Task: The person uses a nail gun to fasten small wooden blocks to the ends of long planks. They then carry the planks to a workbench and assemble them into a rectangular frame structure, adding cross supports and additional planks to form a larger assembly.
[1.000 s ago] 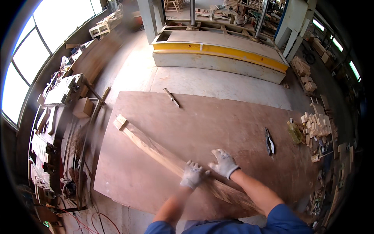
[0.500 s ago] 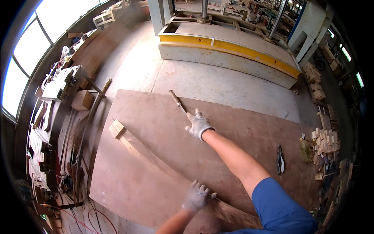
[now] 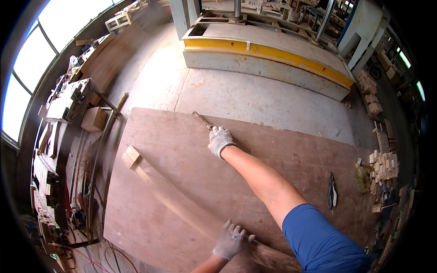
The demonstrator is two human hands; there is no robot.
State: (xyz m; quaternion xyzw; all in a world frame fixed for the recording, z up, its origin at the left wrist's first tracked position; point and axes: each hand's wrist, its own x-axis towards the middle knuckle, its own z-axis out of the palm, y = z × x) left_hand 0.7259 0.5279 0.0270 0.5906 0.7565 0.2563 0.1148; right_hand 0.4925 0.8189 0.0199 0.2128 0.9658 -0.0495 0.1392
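My right hand, in a pale work glove, reaches to the far part of the brown board. Its fingers close round the metal end of a chisel, whose wooden handle points away to the far left; the blade is hidden under the hand. Near the front edge my left hand, also gloved, wraps over a long wooden beam. The beam runs slantwise from lower right to upper left and is blurred. At its far end sits a lighter wooden block; how the two are joined I cannot tell.
Black-handled pliers lie on the board to the right. Beyond it stands a press with a yellow beam. A cluttered bench lines the left; stacked wood pieces and a plastic bottle are at right.
My right hand has moved a little left, and its fingers have gone from spread to closed round the chisel. The beam has shifted slightly under my left hand.
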